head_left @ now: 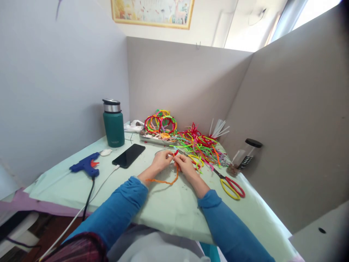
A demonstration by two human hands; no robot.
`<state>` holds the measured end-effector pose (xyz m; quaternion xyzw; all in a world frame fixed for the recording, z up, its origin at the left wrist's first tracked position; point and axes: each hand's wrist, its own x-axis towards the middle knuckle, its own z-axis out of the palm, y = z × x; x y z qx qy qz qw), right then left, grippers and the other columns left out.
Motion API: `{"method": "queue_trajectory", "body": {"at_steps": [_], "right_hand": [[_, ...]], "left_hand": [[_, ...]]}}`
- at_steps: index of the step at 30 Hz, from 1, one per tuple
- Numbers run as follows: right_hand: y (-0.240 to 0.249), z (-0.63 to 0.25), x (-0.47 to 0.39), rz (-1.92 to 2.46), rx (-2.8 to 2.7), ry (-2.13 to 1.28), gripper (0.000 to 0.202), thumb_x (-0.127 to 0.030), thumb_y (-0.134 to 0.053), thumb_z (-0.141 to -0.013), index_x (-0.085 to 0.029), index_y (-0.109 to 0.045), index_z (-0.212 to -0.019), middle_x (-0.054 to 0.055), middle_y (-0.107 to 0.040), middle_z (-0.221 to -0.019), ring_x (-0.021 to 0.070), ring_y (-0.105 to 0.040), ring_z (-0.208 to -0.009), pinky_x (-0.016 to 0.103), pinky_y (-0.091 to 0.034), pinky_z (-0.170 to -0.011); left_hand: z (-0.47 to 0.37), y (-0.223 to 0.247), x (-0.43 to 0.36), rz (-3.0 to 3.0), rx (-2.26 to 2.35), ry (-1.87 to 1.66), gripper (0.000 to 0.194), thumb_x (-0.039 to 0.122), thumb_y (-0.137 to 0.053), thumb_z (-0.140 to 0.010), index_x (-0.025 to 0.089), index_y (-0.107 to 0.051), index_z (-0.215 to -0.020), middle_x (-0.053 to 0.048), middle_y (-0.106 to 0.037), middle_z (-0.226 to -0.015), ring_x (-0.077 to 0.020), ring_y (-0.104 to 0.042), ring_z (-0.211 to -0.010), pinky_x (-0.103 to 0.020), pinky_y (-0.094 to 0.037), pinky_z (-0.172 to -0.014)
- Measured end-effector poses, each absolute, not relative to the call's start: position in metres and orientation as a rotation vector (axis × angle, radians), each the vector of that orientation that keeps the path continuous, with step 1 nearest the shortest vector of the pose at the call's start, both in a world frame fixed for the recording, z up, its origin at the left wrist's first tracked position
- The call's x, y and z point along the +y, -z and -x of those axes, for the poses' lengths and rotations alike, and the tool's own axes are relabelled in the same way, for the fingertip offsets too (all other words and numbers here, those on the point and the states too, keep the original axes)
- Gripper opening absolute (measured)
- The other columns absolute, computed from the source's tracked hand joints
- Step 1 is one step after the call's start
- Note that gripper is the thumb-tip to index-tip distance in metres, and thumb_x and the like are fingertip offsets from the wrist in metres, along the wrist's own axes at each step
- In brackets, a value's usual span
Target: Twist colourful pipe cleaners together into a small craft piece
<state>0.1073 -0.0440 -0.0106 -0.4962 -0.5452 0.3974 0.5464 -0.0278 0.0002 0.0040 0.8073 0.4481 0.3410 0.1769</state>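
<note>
My left hand (161, 160) and my right hand (185, 165) meet above the middle of the table, fingertips pinched close together. Between them is a small piece of red and orange pipe cleaner. A long orange pipe cleaner (166, 182) hangs down from the fingers and curves left toward my left wrist. Just beyond my hands lies a tangled heap of pipe cleaners (200, 143) in red, green, yellow, pink and orange. To the right of my right hand rest scissors (231, 187) with one red and one yellow handle loop.
A metal tray (158, 140) at the back holds pipe cleaner rings (160, 123) and scraps. On the left are a green bottle (113, 127), a black phone (129, 155) on a white cable, and a blue glue gun (86, 165). A clear jar (247, 154) stands right. Grey panels surround the table.
</note>
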Motion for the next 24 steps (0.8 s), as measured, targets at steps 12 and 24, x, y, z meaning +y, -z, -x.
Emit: {"method": "queue_trajectory", "body": {"at_steps": [12, 24], "right_hand": [[0.018, -0.123, -0.032, 1.259, -1.370, -0.567, 0.030, -0.045, -0.052, -0.074, -0.016, -0.060, -0.068, -0.003, -0.050, -0.053, 0.0115, -0.043, -0.051, 0.024, -0.033, -0.051], [0.009, -0.120, -0.043, 1.312, -1.627, -0.268, 0.020, -0.032, -0.047, -0.079, -0.018, -0.059, -0.072, 0.001, -0.059, -0.064, 0.0152, -0.050, -0.059, 0.026, -0.036, -0.057]], "left_hand": [[0.028, 0.005, 0.007, -2.327, 1.240, -0.949, 0.031, 0.039, -0.049, -0.080, 0.018, -0.073, -0.081, -0.002, -0.070, -0.075, -0.0118, -0.056, -0.066, -0.021, -0.036, -0.062], [0.028, 0.006, 0.003, -2.475, 1.245, -0.845, 0.028, 0.031, -0.051, -0.076, 0.022, -0.069, -0.096, -0.003, -0.070, -0.082, -0.0145, -0.059, -0.071, -0.023, -0.040, -0.066]]}}
